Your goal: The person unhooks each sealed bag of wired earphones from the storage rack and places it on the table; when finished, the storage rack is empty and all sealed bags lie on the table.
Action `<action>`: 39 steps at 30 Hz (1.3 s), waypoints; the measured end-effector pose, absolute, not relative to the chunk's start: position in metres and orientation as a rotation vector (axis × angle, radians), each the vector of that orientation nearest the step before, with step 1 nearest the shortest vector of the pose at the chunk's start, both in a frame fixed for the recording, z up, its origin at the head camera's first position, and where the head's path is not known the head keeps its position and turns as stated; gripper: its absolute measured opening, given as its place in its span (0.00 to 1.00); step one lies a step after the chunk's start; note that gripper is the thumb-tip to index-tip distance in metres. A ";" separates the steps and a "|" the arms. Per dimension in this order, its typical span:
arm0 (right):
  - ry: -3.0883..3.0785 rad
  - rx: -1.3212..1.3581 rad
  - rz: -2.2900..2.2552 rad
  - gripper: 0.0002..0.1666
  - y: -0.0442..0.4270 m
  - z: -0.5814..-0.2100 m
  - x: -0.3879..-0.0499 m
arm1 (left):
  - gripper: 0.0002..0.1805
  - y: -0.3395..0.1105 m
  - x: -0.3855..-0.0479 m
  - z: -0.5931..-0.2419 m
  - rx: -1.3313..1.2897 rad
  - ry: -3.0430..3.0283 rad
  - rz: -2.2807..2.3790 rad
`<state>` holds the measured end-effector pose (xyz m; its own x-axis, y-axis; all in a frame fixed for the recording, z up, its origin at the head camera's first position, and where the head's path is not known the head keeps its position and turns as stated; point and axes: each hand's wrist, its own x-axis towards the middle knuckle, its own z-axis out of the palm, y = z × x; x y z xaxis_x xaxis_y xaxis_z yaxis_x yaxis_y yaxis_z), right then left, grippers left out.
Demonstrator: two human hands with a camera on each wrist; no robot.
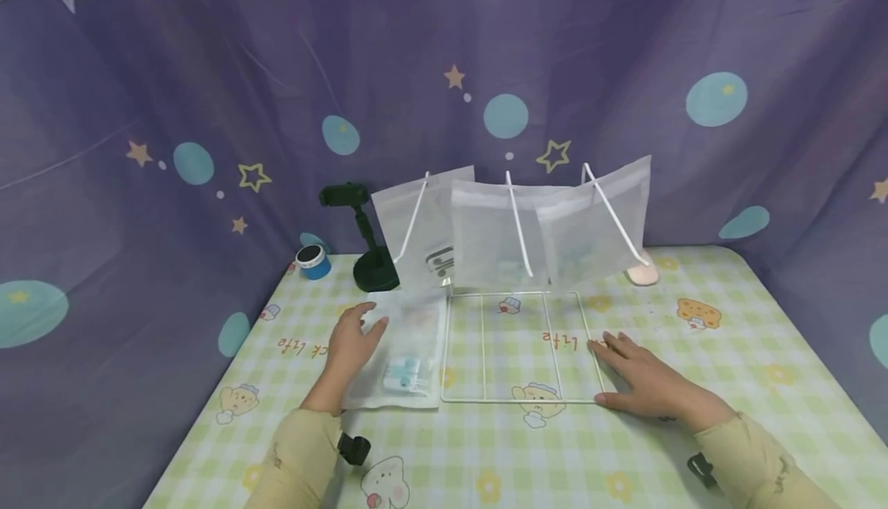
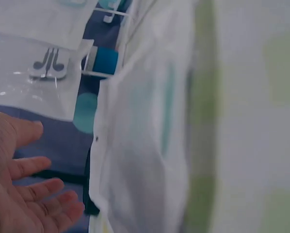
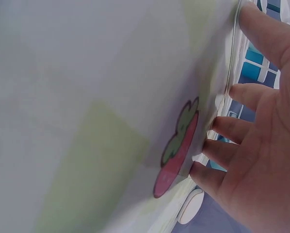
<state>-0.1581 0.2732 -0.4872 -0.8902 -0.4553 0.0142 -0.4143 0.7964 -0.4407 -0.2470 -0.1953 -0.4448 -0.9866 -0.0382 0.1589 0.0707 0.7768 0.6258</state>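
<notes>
A white wire rack (image 1: 483, 347) lies with its base on the table, and three slanted prongs rise at its back. Frosted bags hang there: a left one (image 1: 416, 224) showing an earphone print (image 2: 48, 65), a middle one (image 1: 486, 224) and a right one (image 1: 590, 231). Left of the base, another frosted bag (image 1: 423, 332) lies flat with light-blue and white items (image 1: 405, 375) inside. My left hand (image 1: 352, 345) hovers at that bag's left edge, fingers loose, holding nothing. My right hand (image 1: 648, 380) rests at the base's right side, fingers extended, thumb near its front corner.
Behind the rack's left side stands a black phone stand (image 1: 375, 262). A blue jar with a dark top (image 1: 314, 262) sits at the back left. A pale pink rounded object (image 1: 642, 272) lies at the back right. The checked tablecloth (image 1: 749, 416) meets a purple curtain (image 1: 416, 31).
</notes>
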 end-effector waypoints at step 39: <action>2.854 -0.685 -0.680 0.51 0.273 -0.487 -0.159 | 0.16 -0.159 -0.311 -0.449 -0.035 -2.494 -1.794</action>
<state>-0.1587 0.2733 -0.4874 -0.8888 -0.4579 -0.0191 -0.4000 0.7956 -0.4550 -0.3109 -0.1592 -0.4491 -0.9974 -0.0220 0.0693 0.0587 0.3188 0.9460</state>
